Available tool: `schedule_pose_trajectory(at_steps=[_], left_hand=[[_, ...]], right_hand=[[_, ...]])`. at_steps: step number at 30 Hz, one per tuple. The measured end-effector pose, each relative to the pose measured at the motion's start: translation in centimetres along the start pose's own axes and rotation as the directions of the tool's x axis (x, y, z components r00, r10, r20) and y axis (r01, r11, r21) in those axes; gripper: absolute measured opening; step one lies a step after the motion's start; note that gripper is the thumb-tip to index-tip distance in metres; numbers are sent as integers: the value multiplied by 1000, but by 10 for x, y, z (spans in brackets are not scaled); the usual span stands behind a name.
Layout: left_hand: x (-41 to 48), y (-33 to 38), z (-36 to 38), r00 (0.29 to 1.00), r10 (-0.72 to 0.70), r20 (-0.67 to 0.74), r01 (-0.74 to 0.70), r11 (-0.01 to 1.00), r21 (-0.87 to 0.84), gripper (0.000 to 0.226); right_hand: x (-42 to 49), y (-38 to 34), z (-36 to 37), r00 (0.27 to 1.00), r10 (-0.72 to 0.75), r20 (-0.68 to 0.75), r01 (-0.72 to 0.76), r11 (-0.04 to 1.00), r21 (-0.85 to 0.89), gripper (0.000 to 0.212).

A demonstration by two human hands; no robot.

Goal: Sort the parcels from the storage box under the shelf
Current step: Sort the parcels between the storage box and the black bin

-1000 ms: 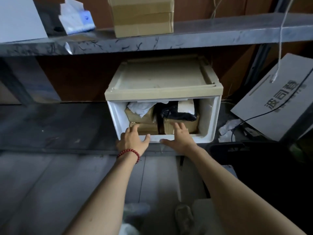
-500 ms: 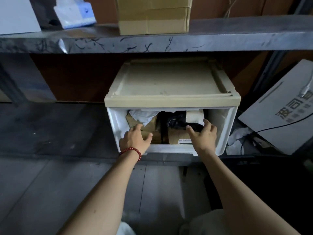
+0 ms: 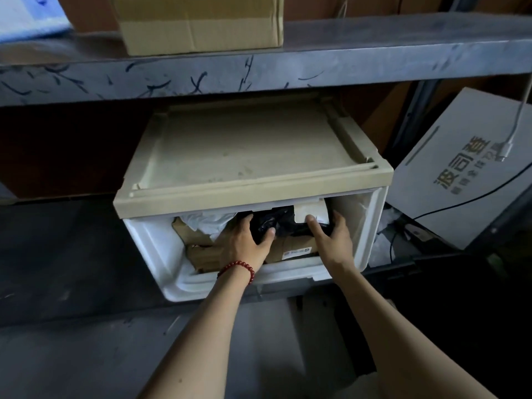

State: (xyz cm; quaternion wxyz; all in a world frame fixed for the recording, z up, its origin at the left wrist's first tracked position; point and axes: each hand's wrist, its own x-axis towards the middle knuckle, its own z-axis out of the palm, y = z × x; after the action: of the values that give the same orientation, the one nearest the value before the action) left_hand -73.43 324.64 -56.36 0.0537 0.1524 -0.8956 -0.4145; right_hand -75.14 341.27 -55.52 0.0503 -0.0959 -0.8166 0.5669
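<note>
Both hands were seen inside the open front of the white storage box, which sat under the grey shelf with a beige lid on top. The black parcel was held between the two hands: the left hand was curled round its left end, thumb pressed on the front, and the right hand was closed round its right end, thumb laid on the parcel's white label. A red bead bracelet was worn on the left wrist. A white bag parcel was lodged just left of the left hand, and a brown cardboard parcel (small printed sticker on its face) lay under and between both hands, with a second brown parcel below the left hand's outer side. Above the hands, a cardboard box was placed on the shelf. Well right of the right hand, a grey printed carton was leaned at a tilt, with a white cable hung in front of it.
</note>
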Motion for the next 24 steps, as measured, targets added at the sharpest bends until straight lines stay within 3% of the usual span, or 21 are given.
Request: schedule_pose_trajectory(at_steps=[6,13,16,20,24], left_hand=[[8,6,8,994,-109,-11,103,961,-258,84],[10,21,15,988,-137,-65,123,975,-186,79],[5,21,11,987,-126,-97,105,974,-200,72],[-7,20,6,986,-111,-125,82,973,-217,62],[-23,15,1,991,-136,3,134,966,-220,78]], right_hand=[[6,2,14,995,102,2,-99,962,254,83],[6,0,11,980,178,88,-198,883,426,87],[1,0,6,962,228,151,-272,857,438,89],[-9,2,-7,927,265,265,-352,856,378,75],[-23,9,-22,898,300,321,-402,857,323,71]])
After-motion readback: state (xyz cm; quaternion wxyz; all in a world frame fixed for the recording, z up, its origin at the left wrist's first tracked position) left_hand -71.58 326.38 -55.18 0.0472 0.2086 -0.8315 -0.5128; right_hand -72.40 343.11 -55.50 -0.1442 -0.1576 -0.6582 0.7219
